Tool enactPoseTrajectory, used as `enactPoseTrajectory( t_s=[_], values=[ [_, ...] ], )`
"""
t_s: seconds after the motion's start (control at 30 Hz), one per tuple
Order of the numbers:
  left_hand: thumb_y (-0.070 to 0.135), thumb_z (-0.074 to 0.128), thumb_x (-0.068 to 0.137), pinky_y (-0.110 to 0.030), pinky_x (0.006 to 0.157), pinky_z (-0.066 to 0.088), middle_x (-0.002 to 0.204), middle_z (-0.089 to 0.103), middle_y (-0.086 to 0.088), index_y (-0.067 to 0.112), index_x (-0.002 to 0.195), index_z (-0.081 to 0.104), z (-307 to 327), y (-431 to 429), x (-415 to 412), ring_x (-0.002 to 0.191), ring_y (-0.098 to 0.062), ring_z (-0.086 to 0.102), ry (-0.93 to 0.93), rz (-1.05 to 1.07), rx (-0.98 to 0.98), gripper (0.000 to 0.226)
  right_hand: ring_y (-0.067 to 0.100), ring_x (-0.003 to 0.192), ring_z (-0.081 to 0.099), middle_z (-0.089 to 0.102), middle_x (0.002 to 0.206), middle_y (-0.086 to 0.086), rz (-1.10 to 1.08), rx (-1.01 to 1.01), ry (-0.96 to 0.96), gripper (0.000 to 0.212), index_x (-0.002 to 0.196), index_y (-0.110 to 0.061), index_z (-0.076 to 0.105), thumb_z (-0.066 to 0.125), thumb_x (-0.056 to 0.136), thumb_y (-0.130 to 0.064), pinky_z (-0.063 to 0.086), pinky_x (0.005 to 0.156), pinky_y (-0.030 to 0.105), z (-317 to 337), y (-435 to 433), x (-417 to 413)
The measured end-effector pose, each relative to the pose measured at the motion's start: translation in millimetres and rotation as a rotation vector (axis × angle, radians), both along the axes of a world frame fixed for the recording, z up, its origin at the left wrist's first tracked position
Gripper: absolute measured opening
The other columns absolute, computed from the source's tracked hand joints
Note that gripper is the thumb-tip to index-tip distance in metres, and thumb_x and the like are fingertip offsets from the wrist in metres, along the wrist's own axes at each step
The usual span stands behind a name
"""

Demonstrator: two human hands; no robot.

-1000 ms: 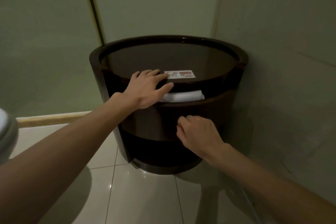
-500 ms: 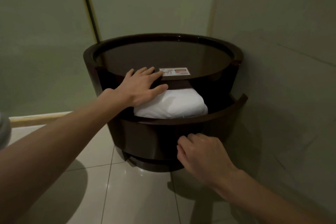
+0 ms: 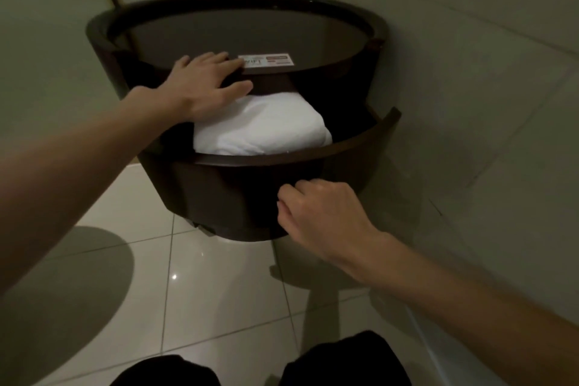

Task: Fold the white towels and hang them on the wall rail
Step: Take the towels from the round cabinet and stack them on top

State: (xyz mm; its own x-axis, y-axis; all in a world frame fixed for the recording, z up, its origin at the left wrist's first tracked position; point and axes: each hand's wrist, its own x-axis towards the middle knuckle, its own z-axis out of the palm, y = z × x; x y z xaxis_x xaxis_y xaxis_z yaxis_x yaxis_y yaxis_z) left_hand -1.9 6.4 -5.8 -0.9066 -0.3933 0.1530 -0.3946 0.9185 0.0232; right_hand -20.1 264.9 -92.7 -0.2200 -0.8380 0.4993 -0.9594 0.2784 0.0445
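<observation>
Left grip (image 3: 203, 88) laid flat with fingers straight on the near edge of the top of a round dark cabinet (image 3: 380, 31); the heel of the hand overlaps the far left corner of the white towel (image 3: 263, 128), and nothing is clasped. Right grip (image 3: 322, 216) is low and to the right, with fingers curled against the front of the drawer (image 3: 238, 194). Whether it hooks a handle or holds nothing cannot be told, since the dark front shows no pull. The drawer stands drawn out toward the viewer, its curved rim exposed.

The towel lies inside the drawer, filling the left and middle of the opening, with dark space to its right. It appears as one soft, rounded bundle, loosely folded or rolled, plush and unmarked, its far edge tucked beneath the cabinet top. Whether more than one towel lies there cannot be told.

A small white sticker (image 3: 266, 60) sits on the cabinet top, just right of the left fingertips. The cabinet stands in a corner on a pale tiled floor (image 3: 200, 276), close against the right wall (image 3: 470, 72).

Stage of task, as judged: very early. The drawer is open and the towel is within reach, but nothing is lifted out, no fresh fold is made, and no wall rail is in view; taking out, folding and hanging all remain
</observation>
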Motion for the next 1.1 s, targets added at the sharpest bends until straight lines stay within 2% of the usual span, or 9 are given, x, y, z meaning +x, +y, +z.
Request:
enactPoseTrajectory(
  t_s=[0.07,0.23,0.87,1.1],
  values=[
    [0.071,0.021,0.082,-0.051,0.115,0.009,0.157,0.020,-0.007,0.029,0.149,0.022,1,1,1,0.144,-0.028,0.016,-0.003,-0.002,0.007,0.079,0.021,0.048,0.054,0.057,0.057,0.002,-0.011,0.015,-0.004,0.014,0.071,-0.018,0.058,0.066,0.080,-0.021,0.025,0.044,0.024,1,6,3],
    [0.059,0.027,0.095,-0.049,0.115,0.007,0.158,0.018,-0.006,0.029,0.150,0.020,2,4,1,0.145,-0.026,0.015,0.004,0.005,-0.009,0.063,0.017,0.046,0.051,0.055,0.056,-0.002,-0.023,0.052,-0.005,0.014,0.072,-0.020,0.057,0.067,0.080,-0.024,0.022,0.046,0.024,3,13,8],
    [0.057,0.030,0.095,-0.048,0.115,0.007,0.157,0.019,-0.006,0.029,0.150,0.020,1,4,2,0.145,-0.025,0.014,0.025,-0.008,-0.017,0.062,0.018,0.043,0.048,0.054,0.054,-0.001,-0.030,0.082,-0.033,0.014,0.069,-0.019,0.055,0.067,0.076,-0.020,0.022,0.043,0.023,5,17,13],
    [0.057,0.029,0.096,-0.048,0.115,0.008,0.157,0.019,-0.006,0.028,0.150,0.021,2,4,1,0.145,-0.026,0.015,0.011,-0.010,-0.011,0.062,0.019,0.043,0.050,0.052,0.055,0.000,-0.034,0.127,-0.018,0.017,0.072,-0.020,0.054,0.070,0.076,-0.025,0.019,0.045,0.025,8,19,14]
  ],
)
